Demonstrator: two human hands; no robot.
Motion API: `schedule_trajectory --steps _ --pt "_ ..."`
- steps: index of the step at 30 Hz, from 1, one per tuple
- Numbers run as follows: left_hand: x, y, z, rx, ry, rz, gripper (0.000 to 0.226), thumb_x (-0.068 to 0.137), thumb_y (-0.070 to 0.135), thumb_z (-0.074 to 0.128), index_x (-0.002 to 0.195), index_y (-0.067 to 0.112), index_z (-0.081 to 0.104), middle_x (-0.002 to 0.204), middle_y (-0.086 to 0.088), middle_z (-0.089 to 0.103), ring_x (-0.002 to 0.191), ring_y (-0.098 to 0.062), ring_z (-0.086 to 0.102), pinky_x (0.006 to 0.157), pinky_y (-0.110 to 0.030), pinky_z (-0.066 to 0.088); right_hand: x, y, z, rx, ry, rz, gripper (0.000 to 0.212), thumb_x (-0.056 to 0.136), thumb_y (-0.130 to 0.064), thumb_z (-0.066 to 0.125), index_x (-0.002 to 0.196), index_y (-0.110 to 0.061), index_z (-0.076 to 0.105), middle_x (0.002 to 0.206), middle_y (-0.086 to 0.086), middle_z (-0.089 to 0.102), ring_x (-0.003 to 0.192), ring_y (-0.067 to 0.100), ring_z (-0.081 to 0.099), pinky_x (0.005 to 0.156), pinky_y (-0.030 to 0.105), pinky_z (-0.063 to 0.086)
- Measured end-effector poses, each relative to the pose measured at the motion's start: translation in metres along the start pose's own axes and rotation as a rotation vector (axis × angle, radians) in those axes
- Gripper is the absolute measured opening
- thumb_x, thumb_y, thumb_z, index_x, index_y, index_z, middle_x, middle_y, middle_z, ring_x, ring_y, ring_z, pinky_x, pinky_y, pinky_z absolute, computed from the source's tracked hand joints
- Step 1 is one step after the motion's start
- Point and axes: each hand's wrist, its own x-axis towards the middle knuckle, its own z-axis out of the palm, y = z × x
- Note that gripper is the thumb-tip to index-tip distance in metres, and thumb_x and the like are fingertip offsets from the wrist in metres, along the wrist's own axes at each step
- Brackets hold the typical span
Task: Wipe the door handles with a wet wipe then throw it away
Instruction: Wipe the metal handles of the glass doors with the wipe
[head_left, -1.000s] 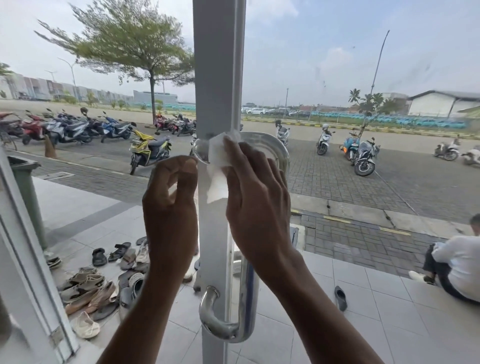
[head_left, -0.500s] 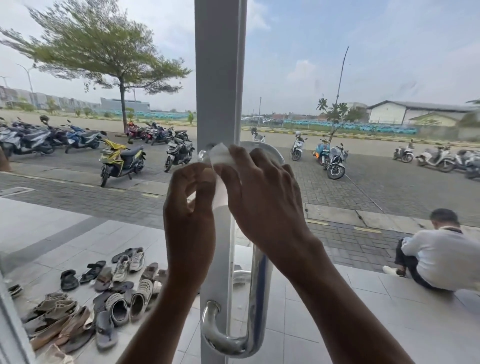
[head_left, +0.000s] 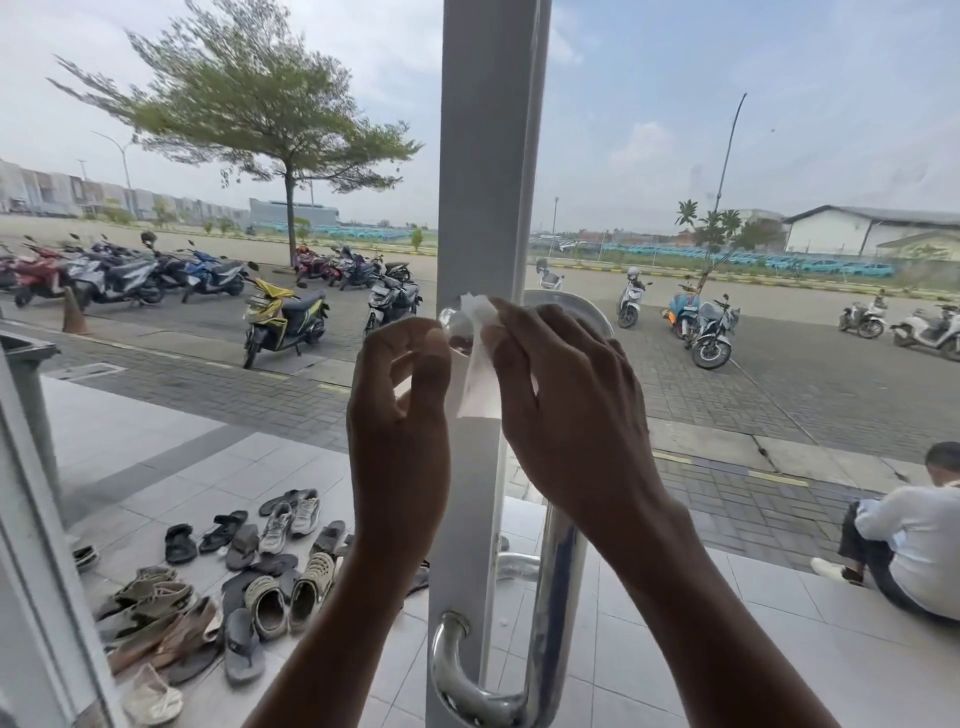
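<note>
- Far left of the fingers, a grey bin (head_left: 28, 395) stands outside by the white frame (head_left: 47, 597).
- Below and left of the left fingers, shoes (head_left: 244, 587) lie scattered on the tiled floor (head_left: 171, 457) beyond the glass.
- Above and left of them, scooters (head_left: 283, 317) stand parked under a tree (head_left: 260, 114).
- The left hand (head_left: 397, 431) is raised just left of the door post (head_left: 488, 156); its fingers (head_left: 415, 338) curl inward with thumb and fingertips pinched together. I cannot tell whether they grip an edge of the wipe or nothing.
- Between the two hands, the wipe (head_left: 480, 364) hangs white and crumpled against the top bend of the handle (head_left: 556, 597), right at the post.
- The right hand (head_left: 566, 410) is just right of the wipe, its fingers (head_left: 511, 332) pressing and pinching the wipe onto the handle's upper curve.
- Below the right fingers, the chrome handle runs down and bends back into the post near the bottom edge.
- Far right and below, a person (head_left: 914, 540) in a white shirt sits on the step outside.
- Above and right, more scooters stand on the paving.
</note>
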Motion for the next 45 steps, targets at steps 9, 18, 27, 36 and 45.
schedule_trajectory --steps 9,18,27,36,45 --pt "0.001 -0.001 0.007 0.021 -0.001 -0.010 0.011 0.095 0.036 0.051 0.100 0.034 0.060 0.107 0.006 0.069 0.105 -0.012 0.066 0.089 -0.035 0.055 -0.001 0.015 -0.019 0.114 -0.050 0.144 0.033 0.102 -0.027 0.034 0.070 -0.030 0.040 0.058 -0.012 0.040 0.052 0.004 0.043 0.052 0.023 0.030" --pt "0.000 -0.002 0.004 -0.030 0.039 -0.044 0.022 0.092 0.037 0.047 0.108 0.030 0.060 0.111 0.011 0.067 0.106 -0.006 0.063 0.087 -0.030 0.053 0.021 -0.006 -0.017 -0.131 -0.317 -0.108 0.037 0.106 -0.032 0.039 0.138 -0.024 0.056 0.139 -0.006 0.060 0.115 0.020 0.064 0.098 0.037 0.048" --pt "0.002 0.005 -0.006 0.013 -0.013 -0.014 0.026 0.103 0.030 0.046 0.126 0.026 0.059 0.128 0.002 0.063 0.111 -0.003 0.060 0.087 -0.022 0.048 0.083 -0.009 -0.005 -0.187 -0.696 -0.155 0.040 0.105 -0.035 0.037 0.079 -0.016 0.061 0.074 0.003 0.057 0.077 0.011 0.051 0.080 0.035 0.043" --pt "-0.003 0.007 -0.016 -0.013 0.030 -0.016 0.030 0.096 0.036 0.046 0.120 0.026 0.062 0.126 0.005 0.065 0.116 -0.020 0.062 0.099 -0.053 0.050 0.109 0.009 -0.001 -0.078 -0.734 -0.129 0.037 0.103 -0.019 0.046 0.074 -0.007 0.066 0.072 0.006 0.063 0.065 0.008 0.051 0.064 0.029 0.036" --pt "-0.010 0.003 -0.009 -0.064 0.035 -0.047 0.020 0.097 0.028 0.049 0.112 0.029 0.062 0.113 0.010 0.066 0.110 -0.016 0.063 0.096 -0.054 0.051 0.067 -0.028 -0.008 -0.396 -0.566 -0.305 0.022 0.103 -0.028 0.047 0.094 -0.017 0.063 0.087 0.000 0.064 0.069 0.016 0.058 0.065 0.031 0.042"
